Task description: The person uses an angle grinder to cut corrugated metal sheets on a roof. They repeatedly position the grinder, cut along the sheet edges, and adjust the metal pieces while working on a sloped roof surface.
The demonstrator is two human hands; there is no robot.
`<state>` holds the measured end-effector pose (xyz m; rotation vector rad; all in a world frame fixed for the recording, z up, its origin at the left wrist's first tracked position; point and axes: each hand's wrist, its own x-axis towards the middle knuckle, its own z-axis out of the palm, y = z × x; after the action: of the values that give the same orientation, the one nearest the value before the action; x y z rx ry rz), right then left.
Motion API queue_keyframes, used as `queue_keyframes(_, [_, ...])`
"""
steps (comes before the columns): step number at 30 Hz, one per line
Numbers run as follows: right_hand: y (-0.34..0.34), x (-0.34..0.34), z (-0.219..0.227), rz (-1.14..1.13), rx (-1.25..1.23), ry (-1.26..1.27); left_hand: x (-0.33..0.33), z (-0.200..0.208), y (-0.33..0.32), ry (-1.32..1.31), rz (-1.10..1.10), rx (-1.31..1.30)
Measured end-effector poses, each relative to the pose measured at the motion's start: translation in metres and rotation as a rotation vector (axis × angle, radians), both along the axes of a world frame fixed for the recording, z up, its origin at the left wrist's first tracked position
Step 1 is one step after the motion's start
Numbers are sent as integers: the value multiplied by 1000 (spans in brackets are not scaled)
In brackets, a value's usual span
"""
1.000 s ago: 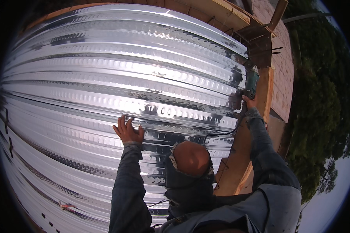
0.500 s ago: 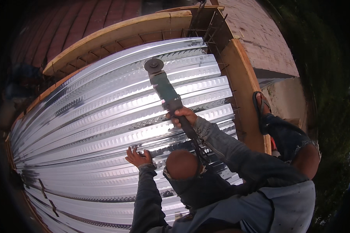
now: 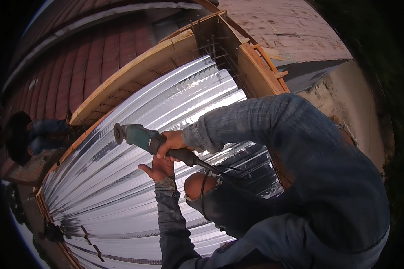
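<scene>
My right hand (image 3: 171,142) grips the dark handle of a teal angle grinder (image 3: 141,137), held in the air above the shiny corrugated metal decking (image 3: 134,179). The grinder's disc points to the left, and its black cord runs back toward my body. My left hand (image 3: 157,170) is just below the grinder, palm up with the fingers spread, holding nothing. Both arms wear blue denim sleeves. The grinder's disc does not touch the sheet.
Wooden formwork boards (image 3: 134,71) with rebar (image 3: 211,47) frame the decking at the far side and right. Another person (image 3: 27,134) crouches at the far left edge. Red roof tiles (image 3: 98,54) lie beyond, and the ground drops away at the right.
My right hand has swung the grinder from the far right edge of the decking leftward and up in front of me. My left hand has lifted off the sheet. The view has turned left.
</scene>
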<state>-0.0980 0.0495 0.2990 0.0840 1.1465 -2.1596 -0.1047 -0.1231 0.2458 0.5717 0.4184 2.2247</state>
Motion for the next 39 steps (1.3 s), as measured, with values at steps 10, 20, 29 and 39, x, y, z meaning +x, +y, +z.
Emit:
queue_keyframes(10, [158,41,18,597,289,194,26,93,89,-465,665,-599])
queue_keyframes(20, [303,103,-323,-319,1230,-176,81,81,55,-439,1001,-810])
queue_keyframes(29, [259,86,-327,-705,970,-226,128,75,49,-535,1280,-852])
queue_keyframes(39, [256,78,-316,-917,745,-273,123,70,57,-564,1267,-937])
